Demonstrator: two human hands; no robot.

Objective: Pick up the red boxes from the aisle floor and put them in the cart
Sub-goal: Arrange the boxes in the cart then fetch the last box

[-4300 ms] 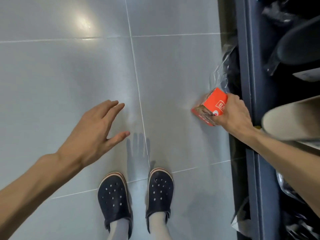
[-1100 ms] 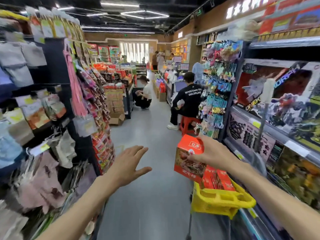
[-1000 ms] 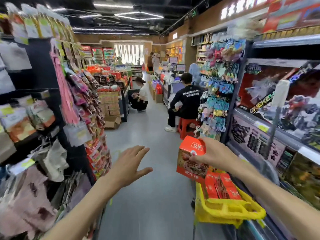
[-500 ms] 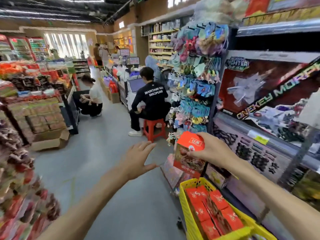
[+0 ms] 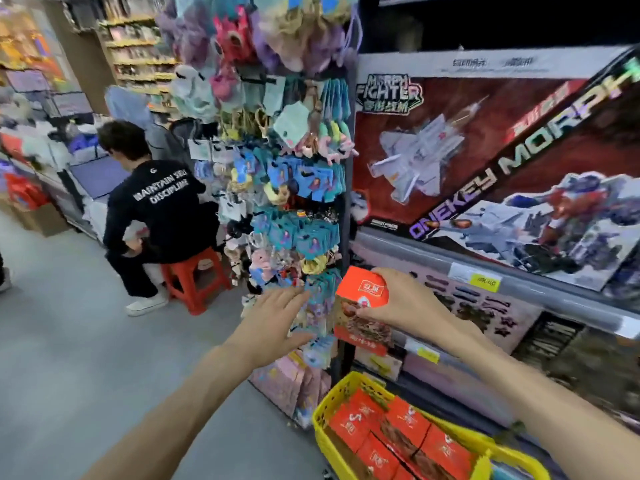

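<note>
My right hand [image 5: 401,303] grips a red box [image 5: 362,306] by its top, holding it upright in the air above the yellow cart [image 5: 332,393]. The cart sits low at the bottom centre and holds several red boxes [image 5: 391,434] lying flat. My left hand [image 5: 273,323] hovers just left of the held box with fingers spread and straight, touching nothing.
A rack of hanging toys and trinkets [image 5: 287,168] stands right behind my hands. Shelves with large toy boxes [image 5: 485,161] run along the right. A person in black sits on a red stool [image 5: 194,275] in the aisle to the left; grey floor [image 5: 69,341] lies in front.
I have turned right and closer to the shelf. The held box stays in my right hand above the cart, and more of the cart's inside has come into view.
</note>
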